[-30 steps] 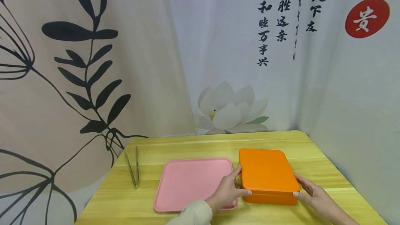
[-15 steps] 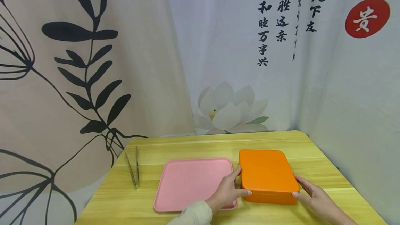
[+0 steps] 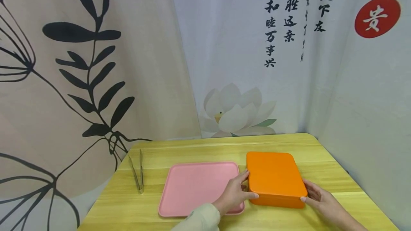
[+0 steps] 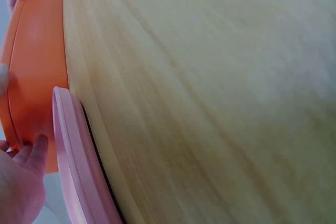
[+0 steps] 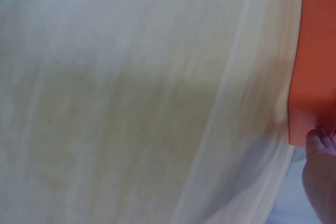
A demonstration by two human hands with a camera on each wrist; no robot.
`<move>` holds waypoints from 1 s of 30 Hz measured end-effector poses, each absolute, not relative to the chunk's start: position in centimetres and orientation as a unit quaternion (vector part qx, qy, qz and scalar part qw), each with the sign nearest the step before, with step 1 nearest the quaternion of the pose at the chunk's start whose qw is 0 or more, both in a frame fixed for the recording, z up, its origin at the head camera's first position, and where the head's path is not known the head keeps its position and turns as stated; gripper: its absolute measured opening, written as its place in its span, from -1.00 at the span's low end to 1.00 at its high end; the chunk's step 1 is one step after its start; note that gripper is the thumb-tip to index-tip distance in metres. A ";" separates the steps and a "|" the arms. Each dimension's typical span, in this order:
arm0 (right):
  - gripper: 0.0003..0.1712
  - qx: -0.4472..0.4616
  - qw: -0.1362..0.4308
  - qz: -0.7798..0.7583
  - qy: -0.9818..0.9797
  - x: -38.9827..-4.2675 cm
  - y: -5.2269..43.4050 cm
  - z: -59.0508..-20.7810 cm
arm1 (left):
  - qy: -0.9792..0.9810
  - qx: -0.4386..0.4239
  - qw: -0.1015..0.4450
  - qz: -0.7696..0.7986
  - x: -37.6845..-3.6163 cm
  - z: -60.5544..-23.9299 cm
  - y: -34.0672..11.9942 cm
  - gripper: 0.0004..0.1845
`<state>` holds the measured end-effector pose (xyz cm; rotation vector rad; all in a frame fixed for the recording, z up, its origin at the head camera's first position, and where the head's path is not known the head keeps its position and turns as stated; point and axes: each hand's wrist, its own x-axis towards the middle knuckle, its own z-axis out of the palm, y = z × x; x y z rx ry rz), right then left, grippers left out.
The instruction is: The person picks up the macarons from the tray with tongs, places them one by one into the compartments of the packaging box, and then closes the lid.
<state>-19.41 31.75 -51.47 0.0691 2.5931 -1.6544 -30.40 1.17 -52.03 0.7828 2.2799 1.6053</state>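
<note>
An orange lidded box (image 3: 276,175) lies flat side up on the right part of the table, between both hands. My left hand (image 3: 232,192) holds its left side, thumb at the near left corner and fingers along the side. At the opposite side my right hand (image 3: 325,204) grips the near right corner, thumb in front. A lid seam runs along the orange box (image 4: 39,56) in the left wrist view, where left fingers (image 4: 38,156) touch its wall. In the right wrist view, right fingers (image 5: 316,142) rest against its end. The box's contents are hidden.
Just left of the box lies a pink tray (image 3: 196,188), partly under my left forearm in the head view. Metal tweezers (image 3: 138,177) lie farther left on the wooden table (image 3: 205,149). Printed curtains (image 3: 154,63) hang behind and at the sides.
The box's near edge has risen slightly in the head view, and the seam across its front shows less than a second ago. Both hands keep their hold with hardly any movement.
</note>
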 end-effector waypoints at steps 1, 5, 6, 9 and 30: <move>-0.04 0.020 0.033 -0.538 0.842 -19.5 31.7 -51.5 | 0.779 0.265 0.126 0.554 -30.4 -52.0 1.2 -0.02; -0.08 0.026 0.038 -0.539 0.841 -19.6 31.7 -51.3 | 0.765 0.262 0.139 0.571 -30.5 -52.0 0.9 -0.11; -0.10 0.028 0.036 -0.538 0.842 -19.7 31.7 -51.3 | 0.764 0.265 0.138 0.571 -30.6 -51.9 0.8 -0.15; -0.17 0.035 0.024 -0.539 0.841 -19.8 31.6 -51.3 | 0.759 0.271 0.136 0.576 -30.7 -51.9 0.7 -0.28; -0.16 0.015 0.050 -0.509 0.859 -21.4 33.2 -50.0 | 0.774 0.228 0.107 0.581 -31.9 -51.5 0.7 -0.40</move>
